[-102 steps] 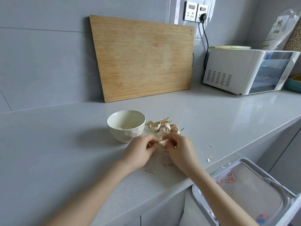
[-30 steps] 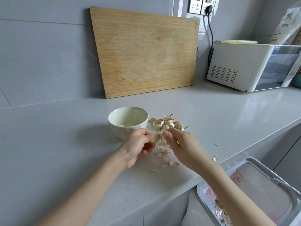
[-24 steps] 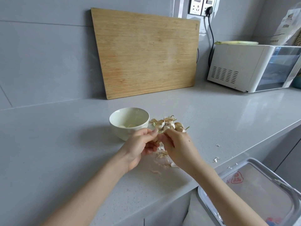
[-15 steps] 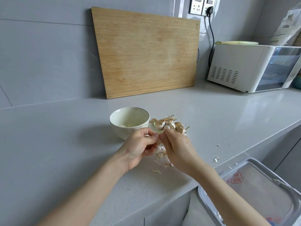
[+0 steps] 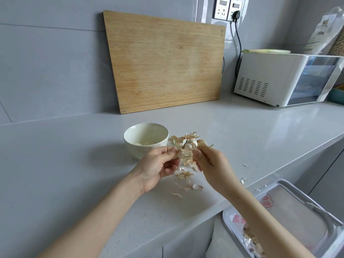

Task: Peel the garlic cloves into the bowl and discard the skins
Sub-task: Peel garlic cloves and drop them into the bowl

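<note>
Garlic cloves [image 5: 188,141] lie heaped on your grey countertop [image 5: 74,164], the widest thing in view, just right of the bowl. Far against the wall leans a wooden cutting board [image 5: 163,60], and at the far right stands a white oven [image 5: 286,79]. Near right, below the counter edge, your lined bin [image 5: 297,215] stands open with a few discarded skins [image 5: 251,239] in its near corner. The cream bowl [image 5: 137,151] sits left of the heap, with some peeled cloves [image 5: 147,143] in it. Your left hand [image 5: 158,168] hovers on the bowl's near side, thumb and forefinger pinching the held clove [image 5: 183,155], the other fingers curled. Your right hand [image 5: 210,164] faces it, fingers curled, thumb and fingertips nipping the same clove's papery right side. Under your hands loose skins [image 5: 186,181] litter the counter; tiny scraps [image 5: 243,180] lie near the edge
</note>
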`<state>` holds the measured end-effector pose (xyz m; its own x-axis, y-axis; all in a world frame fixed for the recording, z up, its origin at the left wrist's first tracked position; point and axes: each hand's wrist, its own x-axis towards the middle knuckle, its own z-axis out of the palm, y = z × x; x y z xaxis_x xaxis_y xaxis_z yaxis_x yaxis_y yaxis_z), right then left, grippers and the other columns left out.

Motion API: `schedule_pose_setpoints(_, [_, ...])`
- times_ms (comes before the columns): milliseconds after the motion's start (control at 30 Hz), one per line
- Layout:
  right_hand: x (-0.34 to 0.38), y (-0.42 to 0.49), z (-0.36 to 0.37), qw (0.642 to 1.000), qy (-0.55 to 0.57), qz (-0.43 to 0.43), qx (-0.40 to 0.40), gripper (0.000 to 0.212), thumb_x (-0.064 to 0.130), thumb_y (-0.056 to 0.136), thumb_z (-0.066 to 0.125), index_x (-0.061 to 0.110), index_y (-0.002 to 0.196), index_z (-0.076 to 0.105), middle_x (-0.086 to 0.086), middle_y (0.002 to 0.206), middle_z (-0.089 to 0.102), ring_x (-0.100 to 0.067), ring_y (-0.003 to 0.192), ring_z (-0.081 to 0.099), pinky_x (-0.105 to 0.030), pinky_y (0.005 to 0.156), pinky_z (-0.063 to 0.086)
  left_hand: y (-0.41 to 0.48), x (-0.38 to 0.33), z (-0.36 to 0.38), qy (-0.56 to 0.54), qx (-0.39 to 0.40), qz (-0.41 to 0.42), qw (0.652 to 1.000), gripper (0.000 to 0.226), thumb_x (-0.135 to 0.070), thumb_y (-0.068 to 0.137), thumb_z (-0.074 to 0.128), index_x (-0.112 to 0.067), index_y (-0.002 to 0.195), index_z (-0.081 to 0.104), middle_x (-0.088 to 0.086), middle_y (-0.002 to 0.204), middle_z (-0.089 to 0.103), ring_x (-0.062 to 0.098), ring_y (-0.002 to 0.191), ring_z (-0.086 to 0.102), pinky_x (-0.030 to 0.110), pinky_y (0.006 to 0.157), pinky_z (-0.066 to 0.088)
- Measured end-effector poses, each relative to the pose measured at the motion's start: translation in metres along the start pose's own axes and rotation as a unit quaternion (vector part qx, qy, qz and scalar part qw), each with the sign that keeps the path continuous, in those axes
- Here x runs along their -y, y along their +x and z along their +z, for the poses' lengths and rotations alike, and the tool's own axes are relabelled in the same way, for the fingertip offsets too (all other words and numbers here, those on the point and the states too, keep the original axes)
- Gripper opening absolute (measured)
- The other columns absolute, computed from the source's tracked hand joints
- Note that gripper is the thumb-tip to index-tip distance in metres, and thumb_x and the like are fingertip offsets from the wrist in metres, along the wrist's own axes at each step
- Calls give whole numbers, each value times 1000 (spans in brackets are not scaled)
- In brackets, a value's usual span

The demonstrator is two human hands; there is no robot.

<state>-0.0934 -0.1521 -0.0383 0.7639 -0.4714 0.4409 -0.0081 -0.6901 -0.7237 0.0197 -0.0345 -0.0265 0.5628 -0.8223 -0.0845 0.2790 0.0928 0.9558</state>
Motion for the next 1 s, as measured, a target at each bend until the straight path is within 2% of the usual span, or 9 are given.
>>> schedule_pose_setpoints(167, [4,-16,-23,999,-31,32,1,31,16,98,44,-2,72,49,-4,59,48,-7,51,37,-16,49,33,-2,3,10,47,2,-9,999,21,-13,95,48,-6,76,54,2,57,57,9,47,52,15,45,41])
schedule_pose_setpoints(333, [4,-32,-55,996,-52,65,-44,29,19,97,47,13,69,55,2,57,53,-5,44,40,-14,44,32,-6,-2,15,73,-17,-13,997,21,-11,94,49,-6,75,55,6,61,56,12,49,51,15,41,40])
schedule_pose_setpoints(500, [-10,-59,-91,970,-190,135,68,19,8,88,48,-5,77,58,-8,63,53,-5,40,36,-11,39,28,-11,-5,27,59,0,-22,998,11,-9,94,51,-4,85,55,9,67,59,12,52,56,15,42,41])
schedule_pose_setpoints(567, [-19,-69,-100,955,-236,153,94,17,6,85,48,-7,79,57,-14,64,50,-7,46,32,-19,44,30,-13,-2,34,58,12,-29,998,9,-10,93,51,-4,88,55,8,66,61,12,52,57,15,41,41])
schedule_pose_setpoints(667, [-24,-78,-109,922,-312,164,157,13,16,85,55,9,78,64,-1,71,61,-8,54,45,-21,52,35,-14,1,41,56,20,-41,997,12,-12,93,52,-6,85,56,5,60,62,11,51,55,15,41,40])
schedule_pose_setpoints(767, [-24,-81,-111,889,-363,173,217,14,29,86,64,26,99,68,9,86,58,-6,71,53,-19,64,41,-15,1,41,57,20,-48,997,16,-17,93,54,-5,82,55,4,58,58,11,47,51,15,40,37])
schedule_pose_setpoints(833, [-24,-77,-107,894,-367,167,193,9,20,86,61,16,90,68,2,81,62,-9,63,50,-21,59,41,-16,1,38,58,16,-52,997,18,-19,91,55,-4,82,53,5,56,55,11,45,49,16,39,35])
schedule_pose_setpoints(900, [-19,-68,-100,918,-335,166,132,19,15,87,53,0,82,64,-8,70,60,-14,55,44,-28,54,42,-17,0,35,50,13,-55,997,19,-18,91,55,-3,80,53,6,55,55,12,44,49,15,38,35])
schedule_pose_setpoints(1000, [-1,-53,-84,957,-257,120,59,39,32,97,45,3,82,66,-7,74,67,-18,57,52,-30,58,42,-18,0,31,33,7,-58,998,20,-14,93,52,-4,76,54,8,56,59,13,45,52,15,39,37])
